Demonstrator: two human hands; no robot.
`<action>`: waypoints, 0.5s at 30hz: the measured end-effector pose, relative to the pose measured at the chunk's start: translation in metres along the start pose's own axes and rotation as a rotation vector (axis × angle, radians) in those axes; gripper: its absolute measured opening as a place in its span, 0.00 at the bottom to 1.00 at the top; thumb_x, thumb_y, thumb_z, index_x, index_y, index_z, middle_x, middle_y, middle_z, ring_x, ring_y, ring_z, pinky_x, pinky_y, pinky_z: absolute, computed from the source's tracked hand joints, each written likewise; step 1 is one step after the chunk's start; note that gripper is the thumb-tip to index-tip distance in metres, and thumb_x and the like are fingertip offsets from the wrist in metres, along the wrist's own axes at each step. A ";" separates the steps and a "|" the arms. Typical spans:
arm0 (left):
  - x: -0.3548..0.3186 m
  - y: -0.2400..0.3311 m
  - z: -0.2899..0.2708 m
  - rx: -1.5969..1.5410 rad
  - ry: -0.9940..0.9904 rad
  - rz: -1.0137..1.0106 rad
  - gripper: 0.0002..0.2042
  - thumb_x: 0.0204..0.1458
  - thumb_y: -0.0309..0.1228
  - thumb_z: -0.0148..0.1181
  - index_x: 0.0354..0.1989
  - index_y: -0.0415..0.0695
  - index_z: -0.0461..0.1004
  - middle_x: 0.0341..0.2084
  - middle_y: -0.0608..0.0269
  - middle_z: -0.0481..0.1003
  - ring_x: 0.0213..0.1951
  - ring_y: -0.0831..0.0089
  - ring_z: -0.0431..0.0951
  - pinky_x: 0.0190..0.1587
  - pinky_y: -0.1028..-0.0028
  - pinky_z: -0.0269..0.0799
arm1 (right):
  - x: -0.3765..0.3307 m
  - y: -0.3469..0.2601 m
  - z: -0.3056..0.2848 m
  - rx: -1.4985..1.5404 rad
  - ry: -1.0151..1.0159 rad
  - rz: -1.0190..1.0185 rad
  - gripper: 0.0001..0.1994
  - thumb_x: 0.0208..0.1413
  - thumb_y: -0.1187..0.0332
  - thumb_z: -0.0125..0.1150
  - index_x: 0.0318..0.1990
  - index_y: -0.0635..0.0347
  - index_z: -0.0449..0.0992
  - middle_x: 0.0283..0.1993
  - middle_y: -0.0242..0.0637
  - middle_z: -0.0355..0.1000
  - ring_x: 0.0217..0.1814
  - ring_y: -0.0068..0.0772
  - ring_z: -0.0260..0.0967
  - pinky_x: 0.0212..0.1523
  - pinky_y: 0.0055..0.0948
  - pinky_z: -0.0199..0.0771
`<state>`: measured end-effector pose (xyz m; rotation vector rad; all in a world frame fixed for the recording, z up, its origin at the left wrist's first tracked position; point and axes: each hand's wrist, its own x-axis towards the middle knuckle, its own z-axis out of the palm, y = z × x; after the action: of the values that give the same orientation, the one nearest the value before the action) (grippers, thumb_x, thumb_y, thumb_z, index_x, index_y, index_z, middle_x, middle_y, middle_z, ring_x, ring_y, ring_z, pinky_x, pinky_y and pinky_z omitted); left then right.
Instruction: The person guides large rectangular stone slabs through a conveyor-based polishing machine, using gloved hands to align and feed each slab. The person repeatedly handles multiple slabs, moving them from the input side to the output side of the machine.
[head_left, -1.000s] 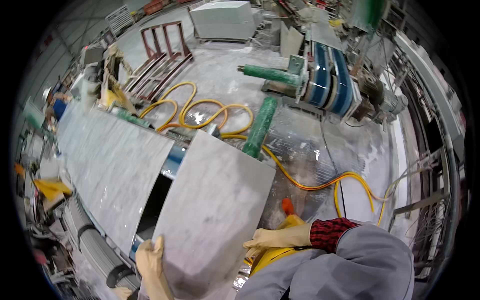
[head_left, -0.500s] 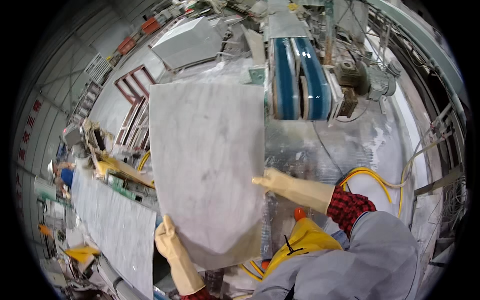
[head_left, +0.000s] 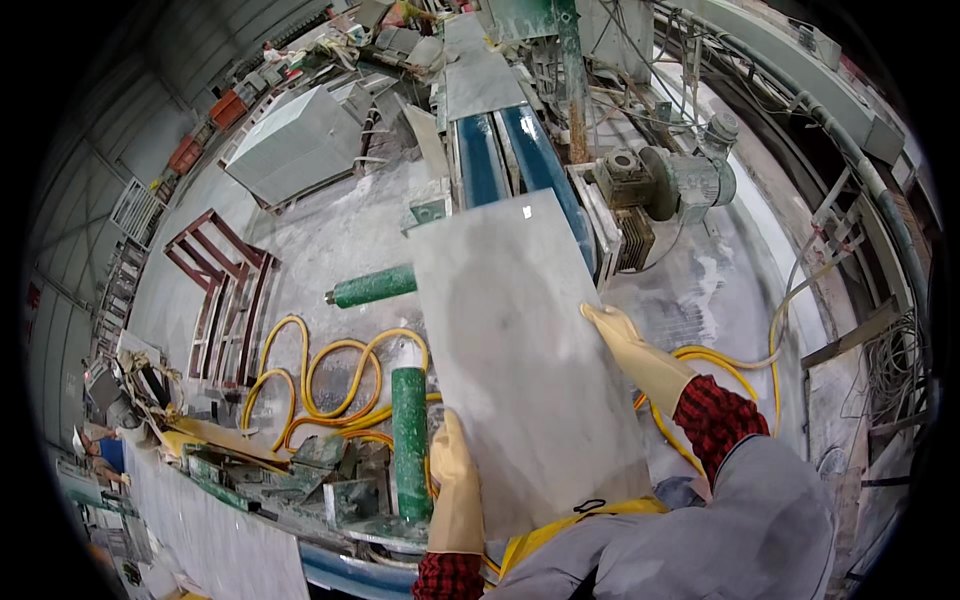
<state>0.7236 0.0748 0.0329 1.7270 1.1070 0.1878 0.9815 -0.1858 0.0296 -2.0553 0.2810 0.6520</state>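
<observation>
A large grey-white stone slab (head_left: 530, 350) hangs in front of me between my two gloved hands. My left hand (head_left: 455, 470), in a cream rubber glove, grips its left edge near the lower end. Higher up on the opposite edge, my right hand (head_left: 612, 325) holds the slab; its fingers are partly hidden behind the stone. The slab's far end overlaps the blue belts (head_left: 540, 150) of a conveyor. Another pale slab lies on the conveyor (head_left: 482, 85) beyond the belts.
Green rollers (head_left: 408, 440) stand left of my left hand, beside looped yellow hoses (head_left: 330, 400). A motor (head_left: 690, 185) sits right of the belts. Dark red metal racks (head_left: 225, 290) and stacked pale slabs (head_left: 300, 140) are farther left. At far left is another person (head_left: 105, 450).
The slab has swung away from the left and now reaches over the conveyor belts, tilting flatter. Both hands have moved right with it. My view has turned, showing the green rollers and hoses.
</observation>
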 end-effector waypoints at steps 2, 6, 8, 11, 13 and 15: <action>0.029 -0.037 0.016 -0.132 -0.036 0.082 0.31 0.71 0.58 0.55 0.57 0.37 0.83 0.45 0.62 0.84 0.38 0.70 0.80 0.47 0.67 0.77 | 0.001 0.001 -0.001 -0.001 -0.009 0.048 0.46 0.60 0.31 0.62 0.74 0.59 0.72 0.72 0.53 0.73 0.74 0.51 0.70 0.69 0.50 0.70; 0.047 0.008 0.040 -0.064 -0.159 -0.121 0.28 0.72 0.56 0.52 0.53 0.43 0.85 0.39 0.66 0.83 0.39 0.73 0.79 0.43 0.69 0.74 | 0.065 0.049 0.002 0.167 -0.086 -0.099 0.39 0.67 0.40 0.60 0.75 0.61 0.70 0.71 0.52 0.74 0.74 0.49 0.70 0.70 0.48 0.70; 0.066 0.021 0.049 0.160 -0.183 0.021 0.28 0.71 0.57 0.50 0.51 0.43 0.85 0.38 0.65 0.83 0.38 0.72 0.79 0.45 0.67 0.73 | 0.090 0.058 0.001 0.220 -0.120 -0.188 0.38 0.69 0.44 0.61 0.77 0.61 0.66 0.73 0.51 0.72 0.75 0.47 0.70 0.72 0.47 0.69; 0.098 0.028 0.063 0.191 -0.239 0.069 0.30 0.71 0.57 0.45 0.55 0.43 0.83 0.48 0.50 0.84 0.54 0.52 0.82 0.59 0.58 0.71 | 0.109 0.047 0.000 0.261 -0.101 -0.059 0.35 0.71 0.49 0.60 0.78 0.60 0.64 0.75 0.47 0.71 0.76 0.43 0.68 0.75 0.45 0.66; 0.124 0.016 0.072 0.181 -0.305 0.014 0.30 0.71 0.57 0.45 0.58 0.43 0.82 0.50 0.49 0.84 0.56 0.51 0.82 0.62 0.58 0.71 | 0.110 0.026 -0.001 0.271 -0.040 0.090 0.34 0.72 0.53 0.59 0.79 0.59 0.63 0.76 0.45 0.69 0.76 0.40 0.68 0.76 0.44 0.65; 0.124 0.042 0.072 0.200 -0.277 0.023 0.31 0.71 0.58 0.45 0.61 0.44 0.81 0.52 0.49 0.84 0.58 0.50 0.81 0.63 0.58 0.70 | 0.112 0.009 -0.004 0.283 0.007 0.178 0.33 0.73 0.56 0.59 0.80 0.58 0.62 0.78 0.43 0.68 0.77 0.37 0.67 0.78 0.43 0.63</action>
<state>0.8599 0.1163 -0.0112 1.8766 0.9260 -0.1496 1.0721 -0.1877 -0.0367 -1.7746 0.5344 0.6717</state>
